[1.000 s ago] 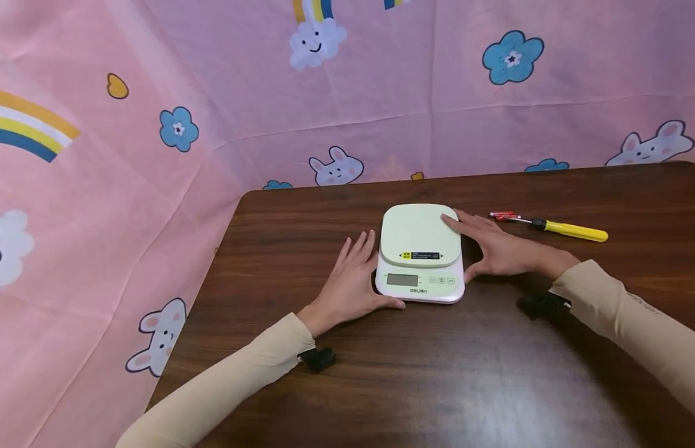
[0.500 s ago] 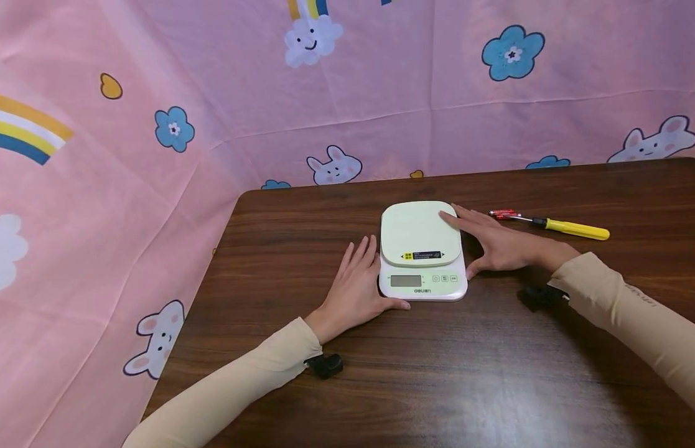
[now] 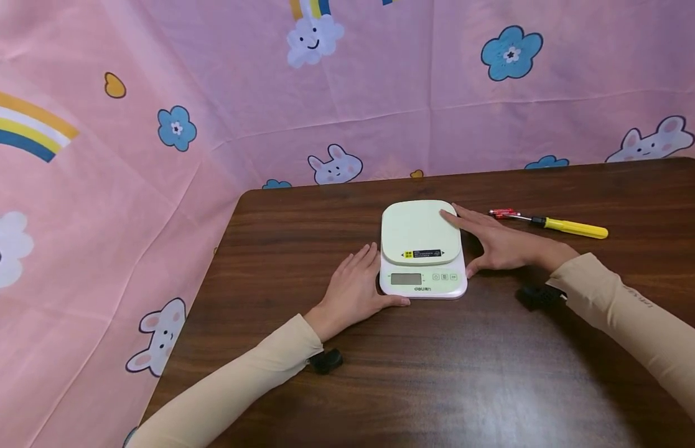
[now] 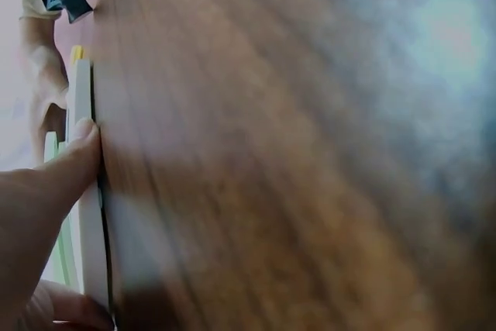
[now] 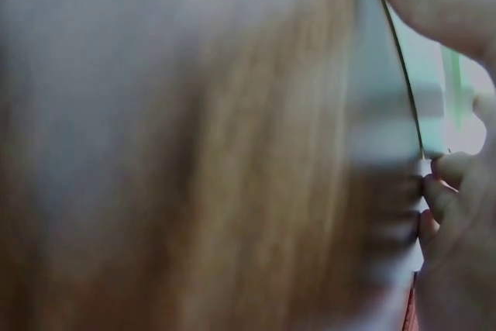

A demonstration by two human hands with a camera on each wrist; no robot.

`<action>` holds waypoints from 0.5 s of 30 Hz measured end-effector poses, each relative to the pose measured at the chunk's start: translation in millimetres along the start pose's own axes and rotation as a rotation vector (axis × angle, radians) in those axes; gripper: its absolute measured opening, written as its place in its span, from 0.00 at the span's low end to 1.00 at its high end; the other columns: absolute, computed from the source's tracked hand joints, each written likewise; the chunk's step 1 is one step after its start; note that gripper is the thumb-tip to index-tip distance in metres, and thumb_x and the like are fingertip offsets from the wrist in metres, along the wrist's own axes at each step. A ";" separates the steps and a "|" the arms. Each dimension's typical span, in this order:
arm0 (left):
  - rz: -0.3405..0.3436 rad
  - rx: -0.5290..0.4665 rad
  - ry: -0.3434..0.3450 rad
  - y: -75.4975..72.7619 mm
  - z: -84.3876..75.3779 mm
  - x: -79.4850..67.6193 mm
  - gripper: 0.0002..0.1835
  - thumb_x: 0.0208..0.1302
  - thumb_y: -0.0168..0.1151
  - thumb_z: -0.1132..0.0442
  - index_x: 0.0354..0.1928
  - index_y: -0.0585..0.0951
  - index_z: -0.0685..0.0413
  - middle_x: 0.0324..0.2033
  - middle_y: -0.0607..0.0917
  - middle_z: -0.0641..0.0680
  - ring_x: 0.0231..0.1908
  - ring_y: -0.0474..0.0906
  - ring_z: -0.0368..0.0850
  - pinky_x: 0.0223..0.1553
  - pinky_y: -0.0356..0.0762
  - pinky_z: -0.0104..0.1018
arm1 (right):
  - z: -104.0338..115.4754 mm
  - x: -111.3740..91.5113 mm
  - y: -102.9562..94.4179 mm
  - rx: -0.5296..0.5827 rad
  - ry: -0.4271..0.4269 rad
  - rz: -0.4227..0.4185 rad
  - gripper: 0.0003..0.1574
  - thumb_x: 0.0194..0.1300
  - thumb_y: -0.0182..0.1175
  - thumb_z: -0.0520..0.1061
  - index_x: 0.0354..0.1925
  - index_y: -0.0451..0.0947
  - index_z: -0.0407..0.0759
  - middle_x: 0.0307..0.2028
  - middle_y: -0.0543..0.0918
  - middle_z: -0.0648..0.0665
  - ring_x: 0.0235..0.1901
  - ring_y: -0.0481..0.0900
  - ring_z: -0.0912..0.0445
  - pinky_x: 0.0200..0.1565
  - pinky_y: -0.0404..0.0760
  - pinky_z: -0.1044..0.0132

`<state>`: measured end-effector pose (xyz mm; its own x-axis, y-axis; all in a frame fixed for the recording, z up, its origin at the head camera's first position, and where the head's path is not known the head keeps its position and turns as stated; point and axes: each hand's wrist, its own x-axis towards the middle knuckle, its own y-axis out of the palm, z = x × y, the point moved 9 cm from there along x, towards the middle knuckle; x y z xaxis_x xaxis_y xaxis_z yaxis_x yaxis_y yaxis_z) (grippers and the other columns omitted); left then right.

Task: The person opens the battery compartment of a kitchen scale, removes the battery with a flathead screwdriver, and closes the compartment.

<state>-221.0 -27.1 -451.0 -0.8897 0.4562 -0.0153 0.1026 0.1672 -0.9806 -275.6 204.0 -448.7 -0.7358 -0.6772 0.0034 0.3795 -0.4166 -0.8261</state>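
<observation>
A white kitchen scale (image 3: pixel 420 230) lies flat on the table with its display and buttons toward me. My left hand (image 3: pixel 353 289) rests along its left side, with the fingers extended and the thumb against the front edge. From the right, my right hand (image 3: pixel 504 246) touches the scale, its index finger over the platform's corner and its thumb near the front right side. In the left wrist view, the left thumb (image 4: pixel 77 153) presses the edge of the scale. The right wrist view shows the right fingers (image 5: pixel 449 180) against the scale's side.
Right of the scale lies a screwdriver (image 3: pixel 577 229) with a yellow handle. Its tip is by small red cylinders (image 3: pixel 504 213) that look like batteries. Behind the brown wooden table (image 3: pixel 437 373) hangs a pink patterned cloth (image 3: pixel 381 81).
The scale has shifted slightly right and turned a little, so its front edge looks more level. My left hand has moved right with it; the right hand has stayed almost in place.
</observation>
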 end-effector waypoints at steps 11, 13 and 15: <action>0.054 -0.011 0.000 2.8 7.7 4.2 0.61 0.58 0.67 0.23 0.83 0.60 0.53 0.82 0.61 0.61 0.83 0.56 0.55 0.82 0.58 0.55 | -8.4 -3.5 4.7 -0.020 0.054 0.001 0.80 0.58 0.80 0.61 0.87 0.36 0.51 0.86 0.40 0.33 0.83 0.41 0.32 0.77 0.46 0.25; 0.098 -0.035 -0.006 1.5 14.1 4.0 0.60 0.61 0.65 0.23 0.84 0.57 0.51 0.83 0.57 0.60 0.84 0.51 0.55 0.84 0.52 0.55 | -8.1 -9.0 3.6 -0.035 0.074 0.000 0.78 0.60 0.78 0.61 0.87 0.35 0.51 0.86 0.40 0.35 0.84 0.42 0.33 0.78 0.46 0.26; 0.131 -0.049 -0.014 -2.3 26.2 3.6 0.58 0.64 0.61 0.23 0.86 0.54 0.46 0.85 0.53 0.57 0.85 0.47 0.54 0.85 0.46 0.54 | -7.1 -17.6 0.0 -0.053 0.086 -0.014 0.74 0.64 0.75 0.61 0.87 0.35 0.50 0.86 0.41 0.35 0.84 0.42 0.33 0.78 0.46 0.27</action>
<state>-236.1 -48.7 -453.9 -0.8732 0.4650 -0.1458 0.2397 0.1494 -0.9593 -266.7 220.3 -452.8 -0.7869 -0.6162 -0.0314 0.3405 -0.3913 -0.8549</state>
